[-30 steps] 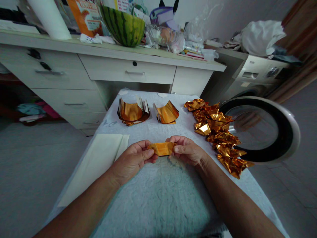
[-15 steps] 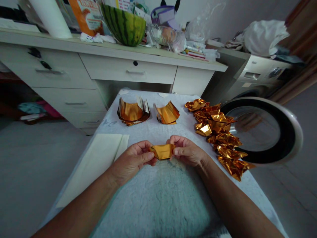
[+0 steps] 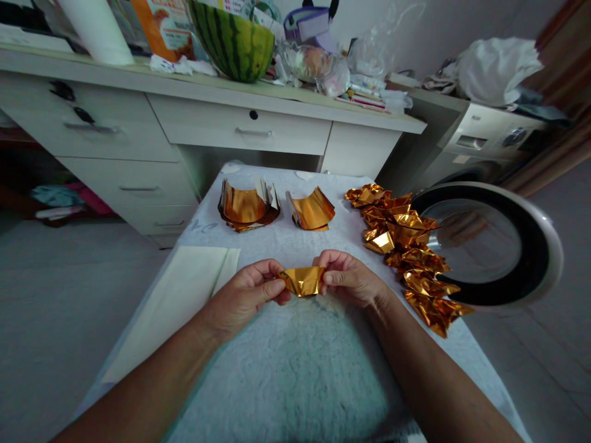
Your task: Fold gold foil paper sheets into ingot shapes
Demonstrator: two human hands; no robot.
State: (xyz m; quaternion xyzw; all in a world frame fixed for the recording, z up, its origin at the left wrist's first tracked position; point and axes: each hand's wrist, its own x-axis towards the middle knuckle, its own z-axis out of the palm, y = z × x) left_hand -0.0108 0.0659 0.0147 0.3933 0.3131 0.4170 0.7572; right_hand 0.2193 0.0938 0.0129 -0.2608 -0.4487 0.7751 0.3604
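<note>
Between my two hands is a small folded piece of gold foil paper (image 3: 302,282), held level above the cloth-covered table (image 3: 305,369). My left hand (image 3: 252,292) pinches its left end between thumb and fingers. The right end is pinched by my right hand (image 3: 348,280). Beyond them lie two curved stacks of gold foil sheets, a larger left stack (image 3: 244,206) and a smaller right stack (image 3: 313,210). A heap of folded gold foil pieces (image 3: 410,246) runs down the table's right side.
White paper sheets (image 3: 170,307) lie on the table's left. Behind stands a white desk (image 3: 281,132) bearing a cut watermelon (image 3: 233,43) and clutter. At the right, a washing machine's round door (image 3: 484,243) hangs open close to the table edge.
The foil piece has tilted slightly and its front face now shows creases and brighter reflections. Both hands keep their pinch in nearly the same place.
</note>
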